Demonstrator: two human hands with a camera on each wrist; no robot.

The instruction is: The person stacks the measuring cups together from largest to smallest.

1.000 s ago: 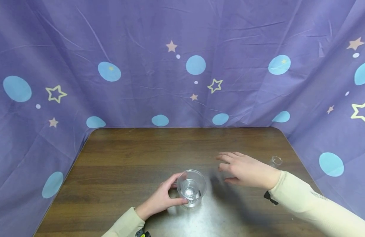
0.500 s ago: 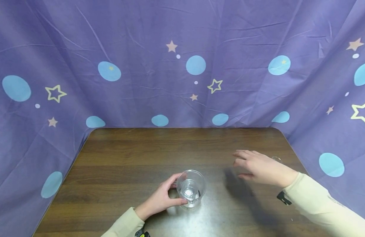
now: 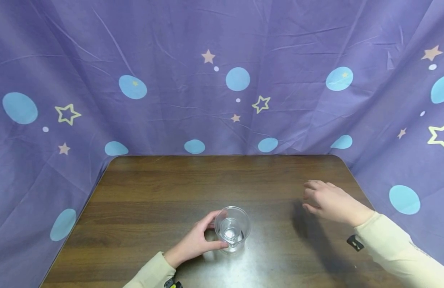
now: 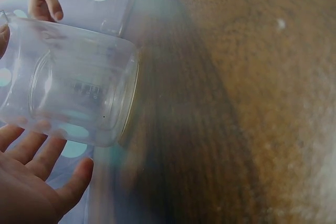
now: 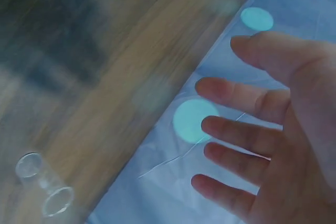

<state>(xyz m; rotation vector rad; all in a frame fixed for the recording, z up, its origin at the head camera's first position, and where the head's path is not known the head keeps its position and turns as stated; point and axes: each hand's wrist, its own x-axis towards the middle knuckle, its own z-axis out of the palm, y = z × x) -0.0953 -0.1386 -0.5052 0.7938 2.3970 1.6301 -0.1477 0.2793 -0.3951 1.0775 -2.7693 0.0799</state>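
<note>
My left hand (image 3: 198,242) grips a clear beaker (image 3: 245,228) from its left side, thumb in front and fingers behind. The beaker stands upright on the table, with small printed marks (image 4: 86,88) on its wall in the left wrist view. Inner rings show through it; whether they are liquid or a second glass I cannot tell. Over the table's right side, my right hand (image 3: 335,202) is raised, its fingers loosely bent and holding nothing. A small clear glass piece (image 5: 58,201) with a ring at each end stands beyond it in the right wrist view. In the head view the hand hides this piece.
The brown wooden table (image 3: 164,188) has rounded far corners. A purple curtain (image 3: 171,80) with stars and blue dots encloses its back and sides. A bright reflection lies on the table in front of the beaker.
My right hand has moved right, away from the beaker, and now covers the small glass piece in the head view. My left hand and the beaker have stayed in place.
</note>
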